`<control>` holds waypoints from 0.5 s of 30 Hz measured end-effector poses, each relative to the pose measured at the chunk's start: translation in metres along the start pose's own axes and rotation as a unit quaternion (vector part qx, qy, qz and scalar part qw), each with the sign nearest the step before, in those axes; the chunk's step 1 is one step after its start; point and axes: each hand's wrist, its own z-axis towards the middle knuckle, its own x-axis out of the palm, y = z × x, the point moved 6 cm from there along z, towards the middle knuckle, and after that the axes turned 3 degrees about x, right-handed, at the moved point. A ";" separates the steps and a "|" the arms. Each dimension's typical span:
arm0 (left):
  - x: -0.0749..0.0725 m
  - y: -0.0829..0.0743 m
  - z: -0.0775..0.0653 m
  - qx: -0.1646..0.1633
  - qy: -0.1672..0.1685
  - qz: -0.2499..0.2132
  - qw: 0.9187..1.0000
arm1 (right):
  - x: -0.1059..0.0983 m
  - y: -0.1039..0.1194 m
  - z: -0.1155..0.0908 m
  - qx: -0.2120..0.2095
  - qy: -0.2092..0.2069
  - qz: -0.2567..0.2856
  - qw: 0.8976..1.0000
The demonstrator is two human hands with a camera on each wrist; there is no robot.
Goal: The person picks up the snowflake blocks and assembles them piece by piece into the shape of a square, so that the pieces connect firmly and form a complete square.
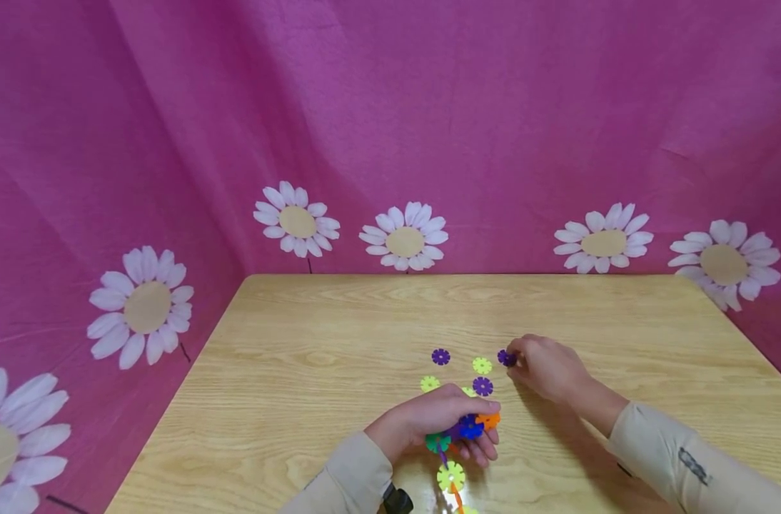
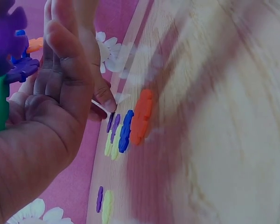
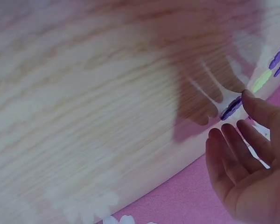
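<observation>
My left hand (image 1: 429, 417) holds a linked cluster of notched plastic snowflake discs, palm partly turned up, thumb over the top. Blue (image 1: 471, 427), orange (image 1: 488, 420) and green (image 1: 438, 442) discs show around its fingers, and a purple disc (image 2: 9, 37) stands out in the left wrist view. From the cluster a chain runs down toward me through a yellow disc (image 1: 451, 477). Farther right, my right hand (image 1: 547, 368) pinches a single purple disc (image 3: 231, 108) at the tabletop, its thumb tip right at the edge.
Loose discs lie on the wooden table (image 1: 300, 343) between the hands: purple ones (image 1: 440, 357), yellow ones (image 1: 482, 365), plus blue (image 2: 126, 131) and orange (image 2: 142, 117) seen from the left wrist. A pink curtain (image 1: 429, 107) with daisies borders the table. Something black (image 1: 398, 500) sits by the left sleeve.
</observation>
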 end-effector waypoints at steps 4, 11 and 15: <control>-0.001 0.001 0.001 -0.003 -0.002 0.001 1.000 | 0.002 -0.001 0.004 0.001 0.012 0.009 1.000; -0.002 0.002 0.003 -0.004 0.000 0.004 1.000 | 0.001 -0.003 0.007 -0.006 0.021 0.030 0.999; -0.004 0.002 0.003 -0.005 0.001 0.003 1.000 | 0.000 -0.002 0.011 -0.018 0.030 0.052 0.998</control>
